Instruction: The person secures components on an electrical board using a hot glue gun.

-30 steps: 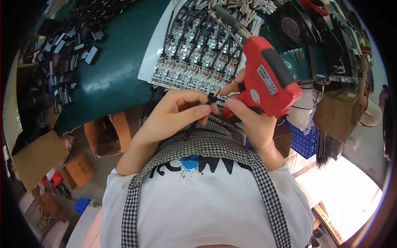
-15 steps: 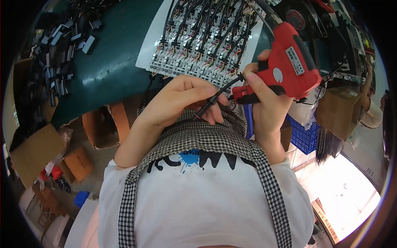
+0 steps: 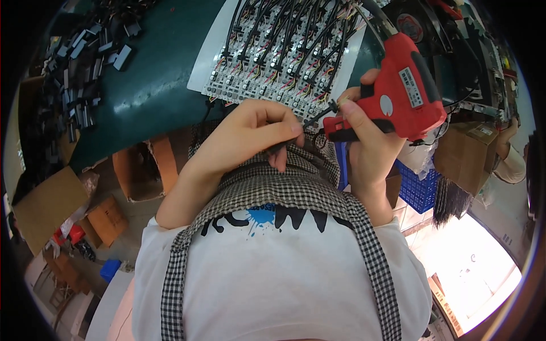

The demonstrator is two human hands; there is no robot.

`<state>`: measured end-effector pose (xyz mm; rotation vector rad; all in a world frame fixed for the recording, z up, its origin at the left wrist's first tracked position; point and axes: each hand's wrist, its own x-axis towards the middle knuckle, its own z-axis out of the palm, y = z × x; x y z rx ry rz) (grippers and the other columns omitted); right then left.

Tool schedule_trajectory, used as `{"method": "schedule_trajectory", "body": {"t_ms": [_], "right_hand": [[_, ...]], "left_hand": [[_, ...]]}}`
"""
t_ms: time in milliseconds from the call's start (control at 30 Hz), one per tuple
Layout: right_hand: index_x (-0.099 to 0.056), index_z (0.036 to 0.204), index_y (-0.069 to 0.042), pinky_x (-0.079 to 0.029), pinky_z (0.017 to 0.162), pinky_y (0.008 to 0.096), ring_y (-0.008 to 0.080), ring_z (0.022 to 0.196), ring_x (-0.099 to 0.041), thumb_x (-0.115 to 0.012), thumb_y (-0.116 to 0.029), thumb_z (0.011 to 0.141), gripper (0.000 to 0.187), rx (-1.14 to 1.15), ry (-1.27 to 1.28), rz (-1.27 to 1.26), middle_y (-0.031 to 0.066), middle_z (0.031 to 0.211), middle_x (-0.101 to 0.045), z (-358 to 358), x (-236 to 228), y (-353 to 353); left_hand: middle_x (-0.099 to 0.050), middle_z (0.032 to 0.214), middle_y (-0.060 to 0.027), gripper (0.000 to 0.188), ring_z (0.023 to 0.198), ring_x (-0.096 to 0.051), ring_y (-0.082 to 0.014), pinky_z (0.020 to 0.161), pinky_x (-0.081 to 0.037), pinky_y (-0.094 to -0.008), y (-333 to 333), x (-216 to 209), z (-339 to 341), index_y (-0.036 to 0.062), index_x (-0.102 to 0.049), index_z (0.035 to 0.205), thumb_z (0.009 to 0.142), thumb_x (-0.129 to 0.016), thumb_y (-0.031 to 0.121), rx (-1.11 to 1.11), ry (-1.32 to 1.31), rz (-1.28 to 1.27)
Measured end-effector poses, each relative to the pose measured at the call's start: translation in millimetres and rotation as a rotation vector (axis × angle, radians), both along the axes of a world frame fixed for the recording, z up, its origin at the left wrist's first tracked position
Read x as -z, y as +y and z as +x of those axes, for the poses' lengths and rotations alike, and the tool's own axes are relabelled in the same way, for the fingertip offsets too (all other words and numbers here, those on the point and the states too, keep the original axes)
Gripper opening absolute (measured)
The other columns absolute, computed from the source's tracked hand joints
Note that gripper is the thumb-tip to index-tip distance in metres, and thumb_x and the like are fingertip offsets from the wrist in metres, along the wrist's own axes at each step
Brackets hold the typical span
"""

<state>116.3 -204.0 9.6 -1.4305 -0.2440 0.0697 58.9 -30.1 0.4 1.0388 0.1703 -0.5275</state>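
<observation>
My right hand (image 3: 364, 136) grips a red pistol-shaped soldering gun (image 3: 398, 96) by its handle, its dark tip pointing left toward my other hand. My left hand (image 3: 250, 136) pinches a thin black wire (image 3: 284, 143) between thumb and forefinger, right by the gun's tip. Both hands hover at the near edge of a green table (image 3: 148, 91). Just beyond them lies a white board (image 3: 278, 57) carrying rows of small circuit modules with black and coloured leads.
A heap of small black parts (image 3: 74, 74) covers the table's left side. Cardboard boxes (image 3: 102, 216) stand on the floor at the left. A blue crate (image 3: 418, 190) and a brown box (image 3: 463, 153) sit at the right. Another person's hand (image 3: 506, 133) shows at the far right.
The view has shifted, so both hands and the board sit higher in the picture. The red gun moved up and right. My left hand keeps its pinch on the wire by the tip.
</observation>
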Motion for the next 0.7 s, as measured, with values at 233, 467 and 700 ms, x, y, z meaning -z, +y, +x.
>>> {"method": "schedule_trajectory", "body": {"t_ms": [233, 467, 700], "right_hand": [[-0.043, 0.11, 0.004, -0.049, 0.067, 0.0259, 0.0161, 0.079, -0.057, -0.058, 0.014, 0.069, 0.045, -0.167, 0.185, -0.007, 0.0101, 0.103, -0.048, -13, -8, 3], [-0.043, 0.109, 0.004, -0.05, 0.068, 0.027, 0.0164, 0.08, -0.058, -0.059, 0.013, 0.071, 0.043, -0.197, 0.227, 0.086, 0.0102, 0.104, -0.048, -13, -7, 5], [-0.044, 0.108, -0.001, -0.044, 0.062, 0.0183, 0.0059, 0.073, -0.055, -0.061, 0.005, 0.077, 0.036, -0.231, 0.197, 0.071, 0.0035, 0.083, -0.057, -11, -5, 6]], "left_hand": [[-0.058, 0.075, -0.0076, 0.019, 0.063, -0.056, -0.0111, 0.055, -0.044, -0.0214, -20, -8, -2, -0.0036, -0.053, 0.092, 0.089, -0.049, 0.014, -0.257, -0.264, 0.159], [-0.057, 0.067, -0.0091, 0.016, 0.052, -0.053, -0.0097, 0.048, -0.04, -0.0186, -15, -4, -3, 0.0002, -0.046, 0.095, 0.09, -0.049, 0.015, -0.114, -0.105, -0.114], [-0.057, 0.067, -0.0091, 0.017, 0.049, -0.051, -0.0095, 0.047, -0.039, -0.0182, -15, 0, -3, 0.0031, -0.045, 0.094, 0.091, -0.047, 0.02, -0.113, -0.086, -0.193]]}}
